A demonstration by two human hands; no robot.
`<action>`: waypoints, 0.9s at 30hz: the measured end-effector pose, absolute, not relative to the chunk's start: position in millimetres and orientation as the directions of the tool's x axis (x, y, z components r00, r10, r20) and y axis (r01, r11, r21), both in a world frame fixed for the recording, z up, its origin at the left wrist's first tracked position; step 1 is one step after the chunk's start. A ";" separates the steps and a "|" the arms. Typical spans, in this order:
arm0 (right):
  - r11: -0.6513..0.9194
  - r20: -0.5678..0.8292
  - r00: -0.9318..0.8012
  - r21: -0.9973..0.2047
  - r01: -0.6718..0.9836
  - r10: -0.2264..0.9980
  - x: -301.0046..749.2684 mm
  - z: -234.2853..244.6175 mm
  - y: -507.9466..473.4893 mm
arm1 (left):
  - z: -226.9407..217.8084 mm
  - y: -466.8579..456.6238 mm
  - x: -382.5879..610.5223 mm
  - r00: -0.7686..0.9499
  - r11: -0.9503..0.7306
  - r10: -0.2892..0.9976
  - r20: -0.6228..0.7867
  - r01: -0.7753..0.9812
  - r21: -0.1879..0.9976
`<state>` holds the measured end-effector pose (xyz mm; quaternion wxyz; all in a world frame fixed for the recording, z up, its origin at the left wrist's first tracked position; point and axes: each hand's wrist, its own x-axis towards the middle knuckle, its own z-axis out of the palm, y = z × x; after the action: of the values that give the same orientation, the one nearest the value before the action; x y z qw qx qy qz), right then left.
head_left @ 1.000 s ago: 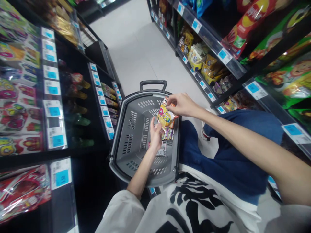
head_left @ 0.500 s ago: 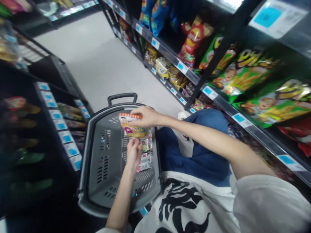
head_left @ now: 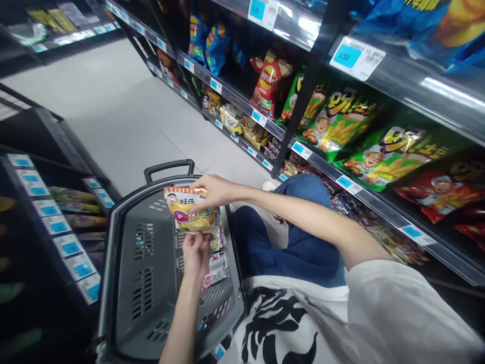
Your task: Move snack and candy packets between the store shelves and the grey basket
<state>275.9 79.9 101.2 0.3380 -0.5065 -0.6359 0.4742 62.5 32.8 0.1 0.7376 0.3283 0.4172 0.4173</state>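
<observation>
A yellow gummy candy bag (head_left: pixel 195 215) with an orange striped top edge is held upright over the grey shopping basket (head_left: pixel 127 237). My right hand (head_left: pixel 214 194) grips it by the upper right side, thumb across the front. Below, my left hand (head_left: pixel 195 253) has its fingers closed at the bag's bottom edge. Inside the basket, partly covered by the hands and bag, lie a colourful small packet (head_left: pixel 217 240) and a pink and white packet (head_left: pixel 216 270).
Shelves of chip bags (head_left: pixel 394 151) with a price rail (head_left: pixel 348 184) run along the right. A low dark shelf unit with price tags (head_left: pixel 49 207) flanks the basket on the left. The basket handle (head_left: pixel 168 167) points toward the pale floor (head_left: pixel 113 101). My bent knees (head_left: pixel 299 202) are beside the basket.
My view has shifted, so the basket and shelves appear further left. The candy bag is now turned more squarely to me, its front plainer, with both hands still at it.
</observation>
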 end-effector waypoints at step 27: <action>-0.468 0.385 0.798 -0.658 0.589 0.464 404.2 137.6 -231.6 | 6.2 -12.2 69.0 0.981 -0.839 0.141 0.131 0.048 0.542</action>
<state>404.2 -231.6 137.6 0.4131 -0.8535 -0.3085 -0.0760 69.0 -12.2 6.2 0.2793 0.9553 0.0494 0.0831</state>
